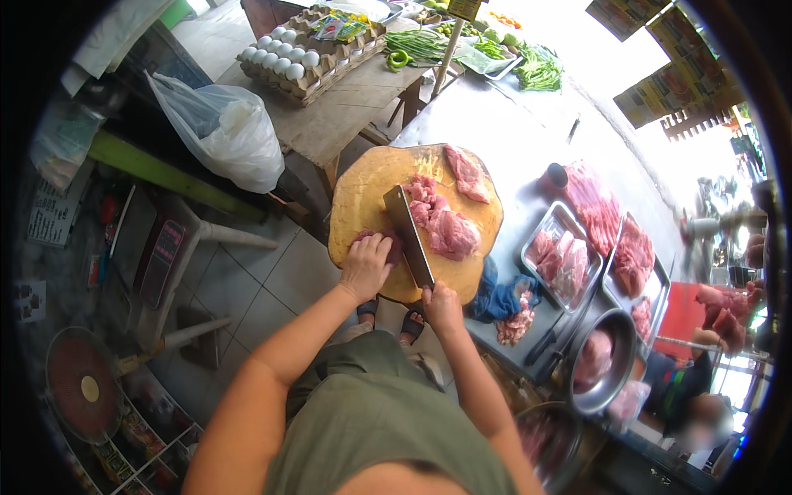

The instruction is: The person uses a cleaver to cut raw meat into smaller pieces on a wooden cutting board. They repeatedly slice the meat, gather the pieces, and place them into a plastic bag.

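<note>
Olive-green fabric of the person's shirt (363,412) fills the lower frame. Beyond it, the left hand (367,262) lies cupped, fingers curled down on a small dark-red piece of raw meat (388,245) at the near edge of the round yellow wooden chopping block (363,194). The right hand (441,304) is closed round the handle of a broad steel cleaver (408,233), its blade resting beside a heap of pink pork chunks (441,223). Slicing looks under way; the next cut needs fingertips tucked clear.
</note>
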Motion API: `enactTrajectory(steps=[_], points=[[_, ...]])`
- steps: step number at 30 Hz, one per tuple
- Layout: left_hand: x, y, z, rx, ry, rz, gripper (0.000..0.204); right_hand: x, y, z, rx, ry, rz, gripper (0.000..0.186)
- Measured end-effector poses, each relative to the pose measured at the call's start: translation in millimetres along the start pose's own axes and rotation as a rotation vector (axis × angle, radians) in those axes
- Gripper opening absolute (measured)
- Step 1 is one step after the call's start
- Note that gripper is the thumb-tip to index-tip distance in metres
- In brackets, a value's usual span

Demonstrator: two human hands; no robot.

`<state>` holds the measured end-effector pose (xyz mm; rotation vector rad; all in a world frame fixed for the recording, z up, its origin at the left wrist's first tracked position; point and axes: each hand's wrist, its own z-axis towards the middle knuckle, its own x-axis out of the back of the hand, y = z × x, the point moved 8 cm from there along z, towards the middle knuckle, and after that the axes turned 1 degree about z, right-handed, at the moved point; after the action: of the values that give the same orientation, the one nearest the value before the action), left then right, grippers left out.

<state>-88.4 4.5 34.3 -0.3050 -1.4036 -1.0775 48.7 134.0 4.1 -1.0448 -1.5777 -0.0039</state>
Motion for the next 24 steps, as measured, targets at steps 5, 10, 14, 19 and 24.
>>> enactTrajectory(steps=[5,10,14,19,24], points=[[-6.6,11.8,2.3,-0.061,0.057,0.271,0.036,3.7,8.1,-19.4,-0.009,-0.02,-0.026,0.03],[-20.2,-0.3,12.8,-0.091,-0.022,0.172,0.034,6.1,0.2,-17.2,0.03,-0.038,-0.101,0.029],[-19.9,2.9,3.9,-0.122,-0.013,0.074,0.03,-6.9,-33.2,27.6,0.056,-0.02,-0.069,0.028],[-3.3,1.9,-9.9,-0.31,-0.029,0.117,0.02,-13.1,-52.9,62.6,0.08,0.02,0.023,0.028],[20.6,-30.8,0.5,-0.313,-0.175,0.067,0.028,-5.3,-21.9,17.5,0.047,0.003,-0.013,0.03]])
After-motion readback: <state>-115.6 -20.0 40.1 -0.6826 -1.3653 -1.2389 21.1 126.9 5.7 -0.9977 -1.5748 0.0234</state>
